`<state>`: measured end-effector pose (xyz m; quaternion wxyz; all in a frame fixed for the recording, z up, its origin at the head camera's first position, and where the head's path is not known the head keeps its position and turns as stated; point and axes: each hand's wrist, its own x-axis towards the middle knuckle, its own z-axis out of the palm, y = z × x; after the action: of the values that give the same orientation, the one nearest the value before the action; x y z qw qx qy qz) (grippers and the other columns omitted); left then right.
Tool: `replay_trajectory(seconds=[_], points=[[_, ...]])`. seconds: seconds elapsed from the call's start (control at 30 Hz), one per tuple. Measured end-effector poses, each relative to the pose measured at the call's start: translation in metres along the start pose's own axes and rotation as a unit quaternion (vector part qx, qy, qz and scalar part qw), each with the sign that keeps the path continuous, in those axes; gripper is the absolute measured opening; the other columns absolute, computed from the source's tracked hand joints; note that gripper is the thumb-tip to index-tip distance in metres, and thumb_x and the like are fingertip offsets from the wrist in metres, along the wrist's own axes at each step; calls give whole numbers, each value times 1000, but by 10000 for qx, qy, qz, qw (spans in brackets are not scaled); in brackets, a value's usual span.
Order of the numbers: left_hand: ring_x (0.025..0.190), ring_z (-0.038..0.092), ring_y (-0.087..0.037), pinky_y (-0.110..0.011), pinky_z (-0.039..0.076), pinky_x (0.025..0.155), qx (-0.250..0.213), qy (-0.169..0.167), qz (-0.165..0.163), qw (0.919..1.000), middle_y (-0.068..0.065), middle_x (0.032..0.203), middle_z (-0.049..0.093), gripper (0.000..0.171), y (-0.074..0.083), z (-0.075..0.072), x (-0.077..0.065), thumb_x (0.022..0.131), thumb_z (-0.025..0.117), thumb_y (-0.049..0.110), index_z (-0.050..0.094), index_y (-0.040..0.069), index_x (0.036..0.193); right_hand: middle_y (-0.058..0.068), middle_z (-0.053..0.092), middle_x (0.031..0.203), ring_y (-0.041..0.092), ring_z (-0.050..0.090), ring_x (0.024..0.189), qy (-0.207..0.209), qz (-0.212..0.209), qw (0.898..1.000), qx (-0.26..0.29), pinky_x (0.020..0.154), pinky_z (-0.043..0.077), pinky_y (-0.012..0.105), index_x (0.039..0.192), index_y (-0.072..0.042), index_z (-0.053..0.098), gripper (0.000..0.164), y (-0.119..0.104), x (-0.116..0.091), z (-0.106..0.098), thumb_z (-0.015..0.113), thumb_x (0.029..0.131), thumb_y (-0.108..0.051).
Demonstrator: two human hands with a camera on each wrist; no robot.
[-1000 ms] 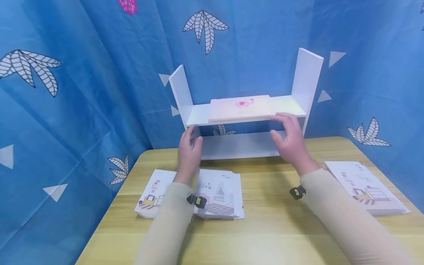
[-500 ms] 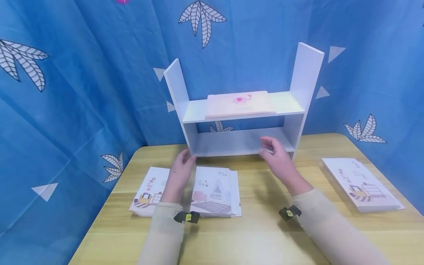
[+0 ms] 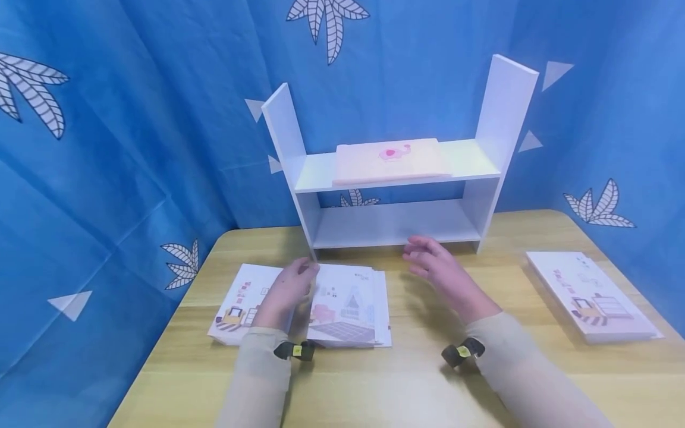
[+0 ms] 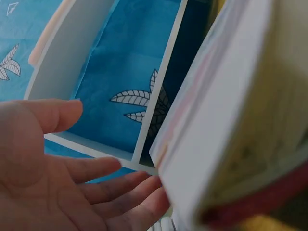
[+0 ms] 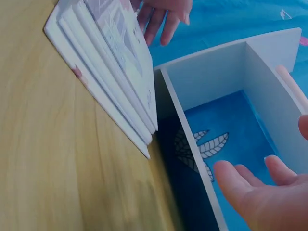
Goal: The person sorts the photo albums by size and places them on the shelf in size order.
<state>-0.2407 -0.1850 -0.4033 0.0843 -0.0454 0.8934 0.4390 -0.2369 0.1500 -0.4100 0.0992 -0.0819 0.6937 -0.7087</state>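
My left hand point(image 3: 289, 290) hovers over the gap between two stacks of books, with its fingers loose and holding nothing. One is the left stack point(image 3: 235, 324), partly covered by that hand. The other is the middle stack point(image 3: 345, 309), whose top cover shows a drawn room; its pages point(image 4: 219, 110) loom beside the fingers in the left wrist view. My right hand point(image 3: 444, 273) floats above the table, right of the middle stack, fingers spread and bent slightly. Behind both hands stands a white two-tier shelf point(image 3: 396, 224). A pink book with an elephant point(image 3: 393, 163) lies flat on its upper board.
Another stack of books point(image 3: 599, 303) lies near the table's right edge. The wooden table point(image 3: 396, 380) carries everything. A blue patterned curtain point(image 3: 160, 119) hangs behind and along the sides, close to the shelf.
Both hands have drawn back from the shelf toward me and lower, the right one also moving left. The shelf and books keep their places; the head view has shifted slightly.
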Motion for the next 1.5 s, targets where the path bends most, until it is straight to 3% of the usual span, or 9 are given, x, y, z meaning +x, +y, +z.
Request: replay_trajectory(seconds=[0.27, 0.6, 0.77, 0.87, 1.03, 1.2, 1.33, 1.5], points=[[122, 59, -33, -55, 46, 103, 64, -218, -24, 9997, -13, 147, 52, 72, -5, 0, 1, 100, 50, 60, 40, 14, 155, 19, 39, 155, 40, 41, 140, -304, 379, 9977, 480, 114, 36, 50, 154, -6, 35, 52, 9, 5, 10, 47, 105, -17], [131, 52, -35, -66, 33, 110, 206, -479, -437, 9977, -10, 148, 51, 66, -11, 5, 7, 101, 49, 57, 37, 25, 158, 28, 24, 160, 47, 35, 142, -959, 560, 9904, 829, 113, 36, 50, 158, 4, 17, 58, 27, 8, 14, 37, 109, -18], [145, 33, -39, -69, 24, 113, 311, -498, -618, 9964, -7, 158, 41, 68, -12, 7, 7, 100, 51, 59, 36, 27, 158, 30, 29, 158, 45, 33, 143, -969, 759, 9891, 812, 114, 35, 53, 157, 8, 17, 59, 33, 8, 18, 36, 109, -21], [149, 24, -40, -69, 21, 114, 438, -531, -587, 9959, -10, 161, 36, 70, -14, 6, 7, 100, 50, 59, 37, 23, 158, 31, 31, 156, 45, 34, 143, -958, 857, 9881, 846, 113, 36, 54, 156, 9, 18, 59, 35, 8, 19, 37, 109, -22], [142, 38, -40, -65, 28, 114, 674, -640, -458, 9946, -14, 152, 47, 71, -14, 8, 6, 100, 50, 59, 45, 12, 153, 31, 33, 155, 45, 36, 142, -1014, 997, 9837, 1103, 109, 41, 55, 157, 6, 19, 61, 36, 9, 17, 39, 108, -25], [121, 58, -33, -60, 37, 108, 621, -875, -443, 9932, -11, 130, 63, 70, -14, 11, 7, 98, 52, 60, 52, 9, 147, 33, 31, 156, 47, 33, 143, -1056, 1124, 9772, 1459, 109, 41, 56, 157, 7, 17, 61, 35, 8, 16, 37, 108, -24], [104, 62, -26, -54, 42, 102, 351, -1070, -497, 9924, -6, 106, 68, 61, -14, 13, 7, 99, 54, 58, 60, 11, 137, 33, 30, 156, 47, 33, 143, -994, 1190, 9743, 1635, 109, 41, 56, 157, 7, 18, 59, 35, 8, 18, 35, 108, -22], [101, 61, -26, -52, 44, 97, 378, -987, -656, 9922, -6, 105, 66, 68, -14, 14, 5, 95, 58, 61, 58, 9, 138, 34, 33, 154, 47, 35, 141, -820, 1236, 9741, 1709, 108, 42, 55, 156, 7, 21, 58, 38, 7, 26, 37, 108, -20]])
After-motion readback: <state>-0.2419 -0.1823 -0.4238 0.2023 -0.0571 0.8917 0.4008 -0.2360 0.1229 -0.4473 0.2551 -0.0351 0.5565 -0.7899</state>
